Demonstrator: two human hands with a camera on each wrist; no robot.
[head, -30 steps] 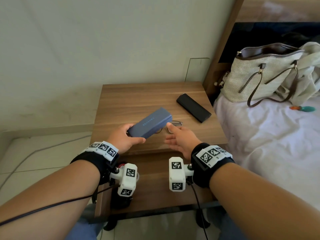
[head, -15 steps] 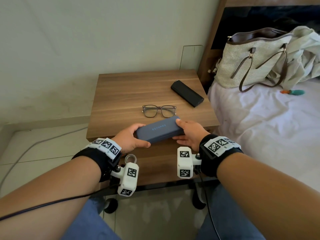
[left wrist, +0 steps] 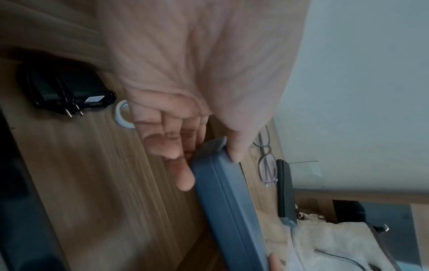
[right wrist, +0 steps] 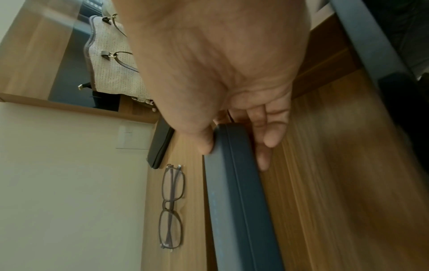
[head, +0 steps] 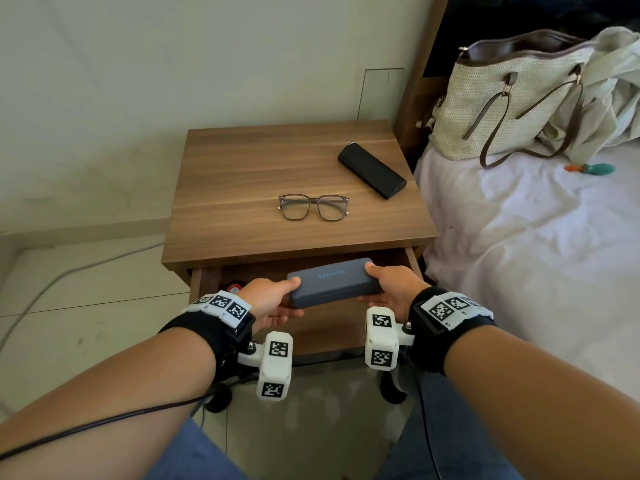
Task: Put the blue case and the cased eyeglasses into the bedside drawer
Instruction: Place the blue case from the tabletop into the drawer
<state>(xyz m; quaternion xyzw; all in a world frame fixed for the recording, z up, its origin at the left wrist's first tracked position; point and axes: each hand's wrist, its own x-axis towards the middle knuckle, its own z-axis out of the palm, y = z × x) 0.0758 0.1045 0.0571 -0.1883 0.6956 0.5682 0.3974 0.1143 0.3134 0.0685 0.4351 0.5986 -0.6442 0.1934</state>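
Pinching the two short ends of the blue case [head: 333, 285], both hands hold it level over the open bedside drawer [head: 322, 327]. The left hand [head: 268, 301] has its thumb on the case's top edge and its fingers [left wrist: 183, 176] curled under the left end; the right hand [head: 391, 289] mirrors this, thumb on top and fingers [right wrist: 267, 144] wrapped beneath the right end. Each grip is closed on the case, not loose.

The blue case is a long, slate-blue box with rounded corners, a seam running along its side and a faint line of lettering on its lid; it is closed. It lies just in front of the worktop [head: 242, 188] edge, above the drawer's wooden floor.

Behind the case, on the worktop, the eyeglasses [head: 313, 206] lie uncased and folded, lenses facing forward. Behind and right of the case, near the worktop's right edge, a black case [head: 371, 170] lies at a slant. Left of the case, inside the drawer, sit a black charger [left wrist: 65, 89] and a small white ring [left wrist: 121, 114]. To the right of the worktop, a woven handbag [head: 512, 98] stands on the bed [head: 536, 254].
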